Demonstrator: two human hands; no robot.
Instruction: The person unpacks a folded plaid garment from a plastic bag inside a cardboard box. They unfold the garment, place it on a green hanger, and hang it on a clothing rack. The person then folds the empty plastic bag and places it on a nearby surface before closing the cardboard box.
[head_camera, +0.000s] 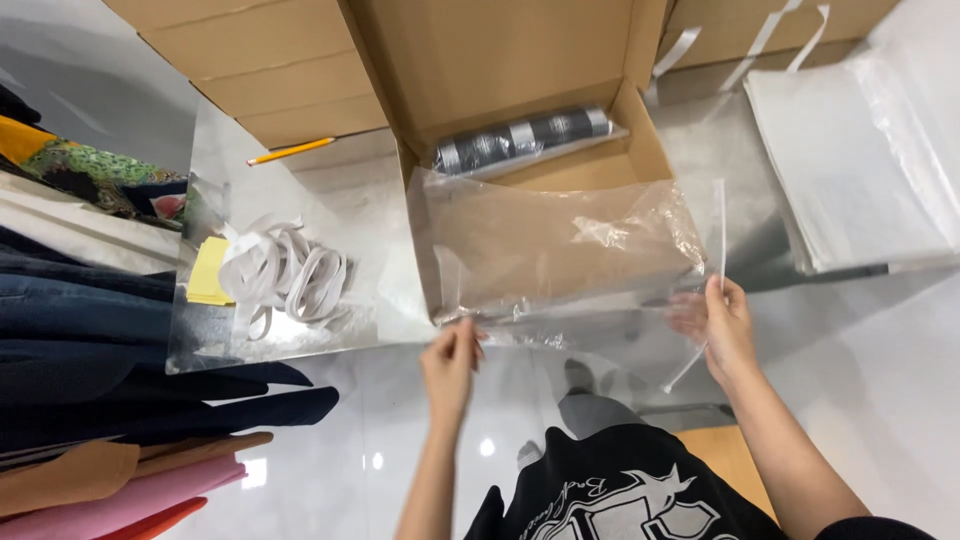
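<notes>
At the far left, folded clothes (70, 400) are stacked, and beside them white strips (285, 275) and a yellow pad (210, 270) are seen under a clear sheet. The clear plastic bag (560, 250) is held up in front of the open cardboard box (520, 60). Its lower left corner is pinched by the left hand (450, 365), fingers together. Its right edge is gripped by the right hand (718, 325), fingers closed on it. A pile of white bags (840, 170) is placed at the right.
</notes>
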